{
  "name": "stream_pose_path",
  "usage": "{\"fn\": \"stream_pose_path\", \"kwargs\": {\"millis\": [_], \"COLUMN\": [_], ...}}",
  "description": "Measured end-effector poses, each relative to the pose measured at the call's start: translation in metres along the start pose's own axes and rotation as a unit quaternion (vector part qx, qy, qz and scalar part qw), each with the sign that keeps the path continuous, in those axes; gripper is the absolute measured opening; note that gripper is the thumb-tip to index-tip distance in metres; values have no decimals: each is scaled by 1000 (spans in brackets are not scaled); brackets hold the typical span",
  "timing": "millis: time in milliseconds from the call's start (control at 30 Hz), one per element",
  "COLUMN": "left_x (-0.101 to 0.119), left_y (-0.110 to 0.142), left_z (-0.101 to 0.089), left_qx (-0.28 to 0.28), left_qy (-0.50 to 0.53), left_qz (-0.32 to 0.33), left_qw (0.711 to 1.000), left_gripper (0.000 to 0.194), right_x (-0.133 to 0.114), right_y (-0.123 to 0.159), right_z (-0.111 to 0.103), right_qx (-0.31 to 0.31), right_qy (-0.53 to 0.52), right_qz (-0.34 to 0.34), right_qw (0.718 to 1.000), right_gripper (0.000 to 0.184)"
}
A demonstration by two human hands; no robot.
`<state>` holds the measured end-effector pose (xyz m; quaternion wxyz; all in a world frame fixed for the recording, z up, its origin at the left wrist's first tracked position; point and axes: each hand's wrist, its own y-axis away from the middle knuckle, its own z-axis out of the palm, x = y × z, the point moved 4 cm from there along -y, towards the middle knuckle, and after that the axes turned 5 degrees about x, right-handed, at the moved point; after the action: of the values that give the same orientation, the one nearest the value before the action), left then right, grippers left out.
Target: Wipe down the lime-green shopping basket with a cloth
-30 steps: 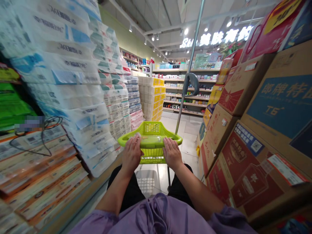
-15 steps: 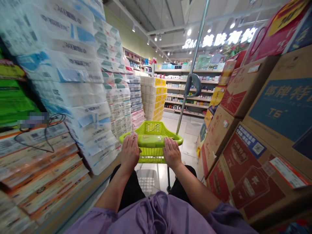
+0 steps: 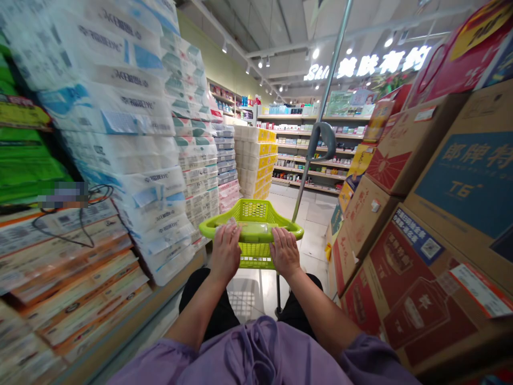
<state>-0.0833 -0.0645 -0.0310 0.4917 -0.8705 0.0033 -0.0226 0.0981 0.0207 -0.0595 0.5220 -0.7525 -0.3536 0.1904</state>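
Both my hands rest on the handle of a lime-green plastic shopping cart straight in front of me. My left hand curls over the handle left of its middle, with a small crinkled, whitish, see-through scrap at its fingertips. On the right part of the handle lies my right hand, fingers bent over the bar. The undersides of both grips are hidden. A tall metal pole with a grey loop grip rises beside the cart's right side; its attachment is not clear.
Tall stacks of wrapped tissue packs line the left, beside orange-white packs with a black cable. Cardboard cartons are piled close on the right. Tiled floor runs ahead to stocked shelves.
My left hand has slid a little to the right along the cart handle. My right hand stays at its place on the bar. The whole view has shifted slightly.
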Motion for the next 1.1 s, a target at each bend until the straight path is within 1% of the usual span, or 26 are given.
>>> {"fn": "stream_pose_path", "kwargs": {"millis": [67, 100, 233, 300, 367, 433, 500, 567, 667, 733, 767, 833, 900, 933, 1000, 1100], "left_x": [2, -3, -37, -42, -33, -17, -9, -13, -28, -29, -24, -11, -1, 0, -6, -16], "left_y": [0, 0, -6, -7, -7, -6, -6, -6, -8, -9, -9, -8, -7, -6, -6, -7], "left_z": [0, -1, -7, -7, -4, 0, 3, 3, 2, 2, 2, 4, 5, 6, 5, 3], "left_qx": [-22, -20, 31, 40, 28, -6, -25, -11, 39, 51, 46, 18, -15, -21, -7, 27], "left_qy": [9, 11, 9, 9, 14, 24, 33, 33, 15, 8, 9, 21, 34, 36, 26, 2], "left_qz": [19, 15, -56, -70, -53, -16, 9, -4, -63, -77, -67, -26, 13, 19, -1, -57], "left_qw": [1000, 1000, 998, 997, 998, 1000, 999, 999, 997, 996, 997, 999, 999, 999, 1000, 998], "left_gripper": [53, 52, 42, 41, 44, 48, 51, 51, 48, 48, 48, 50, 53, 53, 51, 48], "right_x": [3, 5, 9, 10, 9, 10, 12, 14, 16, 16, 16, 17, 18, 19, 20, 20], "right_y": [1, 2, 3, 3, 2, 1, 1, 0, 1, 1, 1, 1, 1, 1, 1, 1], "right_z": [0, 0, 0, 1, 2, 1, -1, -4, -5, -5, -5, -5, -6, -7, -8, -9], "right_qx": [-1, -1, -5, -4, -1, 0, -2, -8, -13, -1, 9, 28, 32, 29, 20, 22], "right_qy": [-4, -4, -9, -15, -19, -22, -27, -32, -40, -43, -43, -45, -48, -49, -50, -50], "right_qz": [2, 0, 4, 16, 29, 37, 38, 37, 34, 38, 42, 47, 45, 41, 34, 34], "right_qw": [1000, 1000, 1000, 1000, 999, 999, 999, 999, 999, 998, 998, 997, 997, 998, 998, 998], "right_gripper": [50, 49, 47, 47, 46, 45, 44, 43, 43, 42, 41, 40, 39, 39, 39, 38]}}
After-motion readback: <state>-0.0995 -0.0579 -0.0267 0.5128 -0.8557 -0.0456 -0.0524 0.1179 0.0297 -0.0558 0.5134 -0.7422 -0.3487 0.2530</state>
